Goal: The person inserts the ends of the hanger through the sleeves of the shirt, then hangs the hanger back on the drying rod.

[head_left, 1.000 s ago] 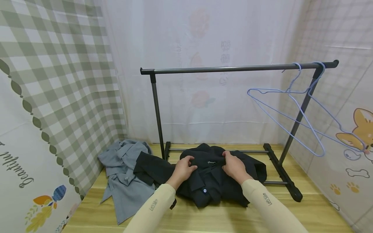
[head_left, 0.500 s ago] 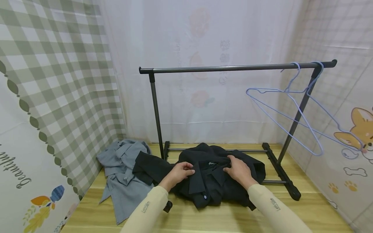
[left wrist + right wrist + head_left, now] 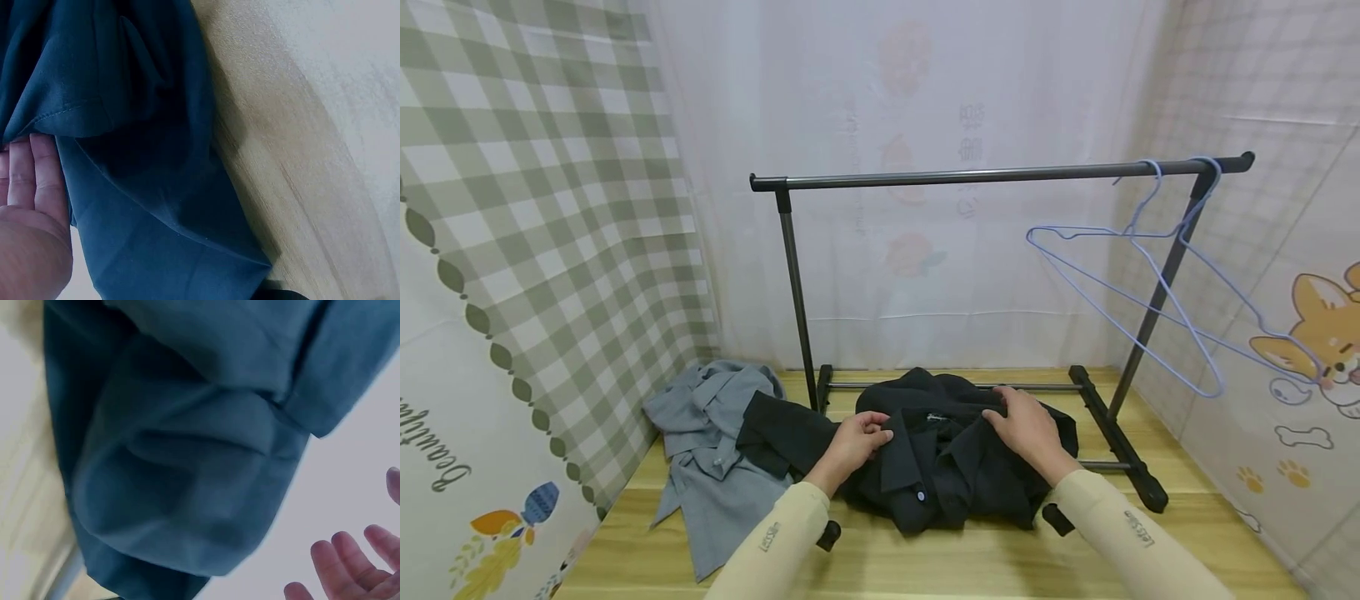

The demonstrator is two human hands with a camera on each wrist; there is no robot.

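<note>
A black button-up shirt (image 3: 925, 467) lies bunched on the table, its collar, neck label and a pale button facing up. At the left side of its collar my left hand (image 3: 853, 446) pinches the cloth between thumb and fingers. In the left wrist view, the fingertips of that hand (image 3: 31, 181) disappear under a fold of the shirt (image 3: 150, 187). My right hand (image 3: 1028, 429) hovers at the collar's right side with fingers relaxed. Seen from the right wrist, this hand (image 3: 356, 569) has its fingers spread, apart from the shirt (image 3: 187, 462).
Left of the black shirt lies a crumpled grey-blue shirt (image 3: 707, 467), partly under a black sleeve. Behind stands a black garment rack (image 3: 925, 177) with two blue hangers (image 3: 1120, 287) at its right end. Patterned curtains (image 3: 557, 208) enclose the wooden table (image 3: 940, 575).
My right hand has let go of the collar and moved right, away from it. My left hand has shifted slightly left and down along the collar edge. The head view has turned slightly right.
</note>
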